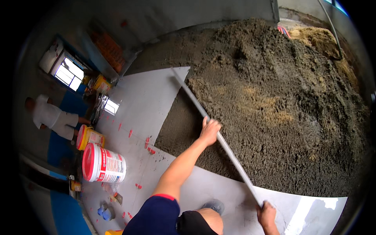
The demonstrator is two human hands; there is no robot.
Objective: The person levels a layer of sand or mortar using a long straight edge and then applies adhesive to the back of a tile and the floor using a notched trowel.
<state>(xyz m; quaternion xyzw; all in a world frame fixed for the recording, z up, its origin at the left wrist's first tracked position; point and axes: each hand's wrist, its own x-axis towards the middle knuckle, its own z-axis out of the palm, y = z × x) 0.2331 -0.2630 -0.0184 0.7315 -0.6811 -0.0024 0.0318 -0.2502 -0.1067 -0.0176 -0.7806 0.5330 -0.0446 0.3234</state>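
A long metal straight bar [231,150] runs diagonally over a bed of grey, sandy mortar [274,109], its upper end above the corner of a laid grey tile. My left hand [209,131] grips the bar near its middle, reaching forward over the mortar. My right hand [266,215] is closed around the bar's lower end, above the glossy light tile [317,211] at the bottom right. Along the tile's edge, a strip of flatter mortar [176,129] shows left of the bar.
A person in a white top [49,113] stands at left near a yellow bucket [94,139] and a white-red bucket [107,164]. Red levelling clips [150,150], a notched trowel [116,199] and blue items [105,212] lie on the tiles [145,94]. Walls and a hose [333,35] border the back.
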